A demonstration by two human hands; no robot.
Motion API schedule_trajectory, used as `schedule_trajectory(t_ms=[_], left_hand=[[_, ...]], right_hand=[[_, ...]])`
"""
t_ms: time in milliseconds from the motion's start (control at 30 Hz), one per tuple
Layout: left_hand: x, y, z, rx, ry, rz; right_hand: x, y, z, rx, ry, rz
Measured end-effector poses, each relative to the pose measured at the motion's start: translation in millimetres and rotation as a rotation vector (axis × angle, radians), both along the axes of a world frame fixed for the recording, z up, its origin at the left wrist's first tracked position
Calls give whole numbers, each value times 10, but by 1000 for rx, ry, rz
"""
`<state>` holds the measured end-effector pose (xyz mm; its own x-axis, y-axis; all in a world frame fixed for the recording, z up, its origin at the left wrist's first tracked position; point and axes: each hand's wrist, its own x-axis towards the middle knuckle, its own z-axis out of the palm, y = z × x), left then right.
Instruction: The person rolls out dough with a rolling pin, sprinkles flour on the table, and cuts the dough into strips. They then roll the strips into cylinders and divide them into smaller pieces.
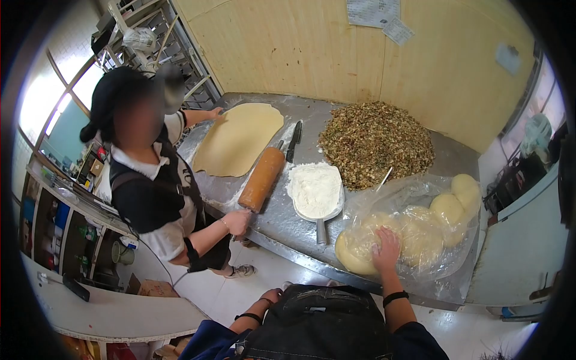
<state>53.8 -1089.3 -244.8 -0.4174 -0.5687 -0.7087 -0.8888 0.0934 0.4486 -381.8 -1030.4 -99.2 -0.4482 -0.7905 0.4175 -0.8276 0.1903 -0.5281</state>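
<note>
My right hand [387, 247] lies flat, fingers stretched out, on a ball of dough [355, 252] at the table's front. Clear plastic sheeting [441, 264] covers much of this dough and the several pale yellow lumps [447, 210] to its right. Down by my dark apron [318, 324], away from the table top, is my left hand [273, 295]; its fingers are mostly hidden. Left of the dough sits a metal scoop [321, 231] heaped with white flour [312, 189]. A big mound of chopped nuts or seeds [378, 144] rises behind the plastic.
On the left, a co-worker [156, 186] grips a wooden rolling pin [262, 180] by one handle and touches a rolled-out dough sheet [240, 138] with the other hand. A black-handled knife [294, 141] lies beside the pin. A wooden wall [312, 51] borders the metal table [282, 231].
</note>
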Motion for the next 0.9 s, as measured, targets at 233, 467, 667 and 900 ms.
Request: schedule_trajectory(t_ms=[233,467,667,900], left_hand=[[1,9,-7,-2,-16,1],[-21,19,62,6,-20,25],[-31,15,65,10,-22,24],[-21,21,27,7,-37,14]], right_hand=[[5,-4,16,5,0,-4],[-11,6,12,47,-11,9],[-6,9,7,48,-10,2],[-9,9,-16,37,1,-2]])
